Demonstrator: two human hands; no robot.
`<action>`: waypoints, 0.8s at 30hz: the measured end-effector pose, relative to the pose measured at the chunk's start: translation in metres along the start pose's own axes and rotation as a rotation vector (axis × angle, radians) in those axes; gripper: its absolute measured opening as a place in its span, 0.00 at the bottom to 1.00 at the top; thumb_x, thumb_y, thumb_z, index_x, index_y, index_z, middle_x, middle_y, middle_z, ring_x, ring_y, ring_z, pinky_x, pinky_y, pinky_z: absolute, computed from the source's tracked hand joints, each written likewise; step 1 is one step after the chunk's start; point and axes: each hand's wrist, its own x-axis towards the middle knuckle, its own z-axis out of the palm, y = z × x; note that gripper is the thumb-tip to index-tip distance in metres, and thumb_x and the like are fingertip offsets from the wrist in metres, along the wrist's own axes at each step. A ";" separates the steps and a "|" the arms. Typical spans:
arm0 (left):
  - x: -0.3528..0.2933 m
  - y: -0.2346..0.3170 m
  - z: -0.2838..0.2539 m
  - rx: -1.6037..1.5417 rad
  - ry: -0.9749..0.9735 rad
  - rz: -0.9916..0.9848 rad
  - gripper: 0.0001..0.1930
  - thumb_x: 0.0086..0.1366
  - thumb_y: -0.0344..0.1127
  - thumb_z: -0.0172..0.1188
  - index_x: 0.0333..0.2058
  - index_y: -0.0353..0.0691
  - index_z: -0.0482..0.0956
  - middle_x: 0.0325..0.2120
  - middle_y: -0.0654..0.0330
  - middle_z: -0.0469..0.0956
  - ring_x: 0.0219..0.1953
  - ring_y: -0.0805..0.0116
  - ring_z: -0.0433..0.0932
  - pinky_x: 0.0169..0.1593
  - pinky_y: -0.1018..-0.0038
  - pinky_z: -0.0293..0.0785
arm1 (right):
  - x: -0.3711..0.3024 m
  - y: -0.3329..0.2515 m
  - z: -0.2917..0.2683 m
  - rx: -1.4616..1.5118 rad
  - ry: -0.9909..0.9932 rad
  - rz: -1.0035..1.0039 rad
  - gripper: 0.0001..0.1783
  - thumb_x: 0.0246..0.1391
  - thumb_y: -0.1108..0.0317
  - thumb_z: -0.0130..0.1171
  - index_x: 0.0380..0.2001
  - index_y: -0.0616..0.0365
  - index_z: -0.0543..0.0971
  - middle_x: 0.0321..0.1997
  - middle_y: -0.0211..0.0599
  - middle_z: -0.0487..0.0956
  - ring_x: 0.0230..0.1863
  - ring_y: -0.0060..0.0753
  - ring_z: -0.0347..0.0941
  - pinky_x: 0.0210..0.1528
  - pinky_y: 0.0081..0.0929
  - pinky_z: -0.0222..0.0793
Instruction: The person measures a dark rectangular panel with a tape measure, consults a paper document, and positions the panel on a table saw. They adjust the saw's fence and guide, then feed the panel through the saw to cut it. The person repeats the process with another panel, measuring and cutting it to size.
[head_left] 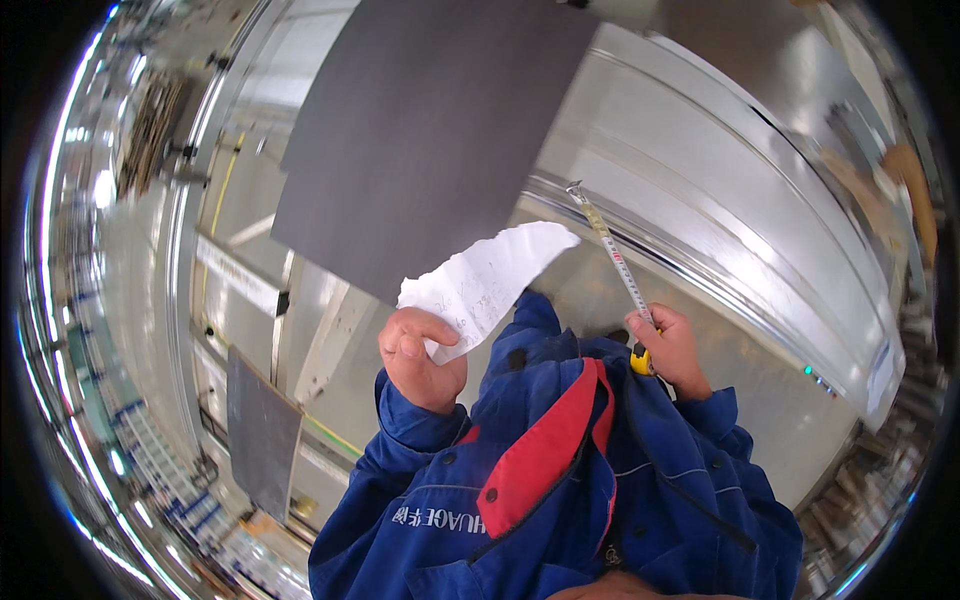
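A torn piece of white paper (490, 280) with handwriting on it is pinched between the thumb and fingers of my left hand (420, 355). My right hand (672, 350) is closed around a yellow and black tape measure (642, 362), mostly hidden by the fingers. Its blade (616, 255) sticks out a short way, up and to the left, with the metal hook at its tip. Beyond the paper lies a large dark grey sheet (420, 130), whose lower corner is partly covered by the paper.
To the right stands a long silver metal machine bed (720, 180) with a rail along its near edge. A smaller dark panel (262, 430) is at the lower left, near a white frame bar (238, 275). Stacked brown material (150, 130) shows at the far left.
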 end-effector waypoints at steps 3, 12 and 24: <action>-0.011 -0.011 0.051 -0.020 -0.169 -0.039 0.31 0.76 0.60 0.51 0.26 0.37 0.77 0.33 0.51 0.82 0.39 0.58 0.81 0.47 0.64 0.75 | -0.043 0.024 -0.036 0.199 0.029 -0.049 0.12 0.66 0.62 0.64 0.39 0.62 0.83 0.26 0.24 0.77 0.27 0.14 0.70 0.29 0.19 0.64; -0.139 -0.063 0.234 0.220 -0.637 -0.010 0.33 0.76 0.66 0.49 0.28 0.38 0.77 0.32 0.54 0.82 0.37 0.63 0.80 0.44 0.68 0.74 | -0.225 0.202 -0.144 0.679 0.247 -0.329 0.11 0.63 0.66 0.65 0.40 0.65 0.84 0.29 0.30 0.81 0.31 0.21 0.76 0.35 0.22 0.71; -0.347 -0.140 0.487 -0.164 -1.292 -0.422 0.34 0.70 0.67 0.60 0.31 0.34 0.80 0.37 0.50 0.83 0.42 0.62 0.80 0.47 0.67 0.74 | -0.434 0.358 -0.200 1.012 0.733 -0.360 0.12 0.63 0.64 0.66 0.38 0.65 0.84 0.31 0.33 0.82 0.33 0.25 0.77 0.39 0.25 0.73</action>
